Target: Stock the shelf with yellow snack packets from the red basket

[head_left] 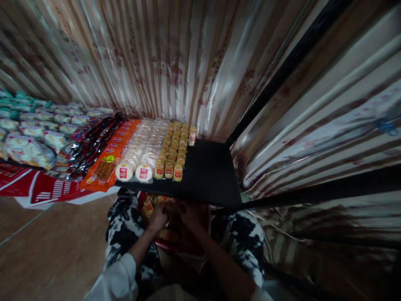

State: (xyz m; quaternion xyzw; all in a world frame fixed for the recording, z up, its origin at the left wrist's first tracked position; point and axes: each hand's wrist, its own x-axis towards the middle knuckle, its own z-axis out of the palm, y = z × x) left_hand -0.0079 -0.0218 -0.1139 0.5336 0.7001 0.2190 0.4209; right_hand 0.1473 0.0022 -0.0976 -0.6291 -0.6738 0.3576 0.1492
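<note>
Both hands reach down into a red box [206, 219] below the front edge of the black shelf [213, 167]. My left hand [159, 216] is among wrapped snacks in the left part of the box, beside a yellow snack packet [148, 207]. My right hand [189, 214] is a little to the right, angled inward. Dim light and the packets hide the fingertips of both hands, so what they hold does not show. Above them, small yellow wrapped cakes [171, 156] stand in rows on the shelf, with one paler packet [192, 136] at the back right.
Round white wrapped crackers [134, 161], an orange snack bag [108, 163], dark shiny packets [94, 142] and white bags [31, 146] line the shelf to the left. A black post [266, 96] rises at the right. Striped sheeting [175, 62] hangs behind.
</note>
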